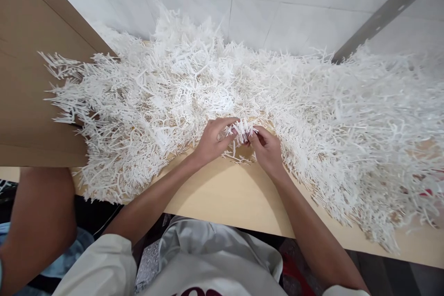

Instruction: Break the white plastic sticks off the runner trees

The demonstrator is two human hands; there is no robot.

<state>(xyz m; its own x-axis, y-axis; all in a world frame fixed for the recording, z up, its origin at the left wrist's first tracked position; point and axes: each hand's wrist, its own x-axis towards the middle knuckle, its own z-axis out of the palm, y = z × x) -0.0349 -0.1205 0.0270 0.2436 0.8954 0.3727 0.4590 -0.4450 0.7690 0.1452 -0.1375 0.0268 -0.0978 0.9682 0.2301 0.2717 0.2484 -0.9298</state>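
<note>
My left hand point(215, 138) and my right hand point(266, 148) meet near the inner edge of a large heap of white branched plastic pieces point(194, 88). Between them is a small bunch of white pieces point(243, 130). The thumb and fingers of my left hand close on its left side, and my right hand pinches its right side. A few loose white sprigs point(237, 158) lie on the wooden tabletop point(225, 194) just below the hands.
A tall cardboard panel point(41, 69) stands at the left, with another person's arm point(45, 222) below it. Behind the heap are a tiled wall point(208, 4) and a slanting metal strip point(381, 18) at the right.
</note>
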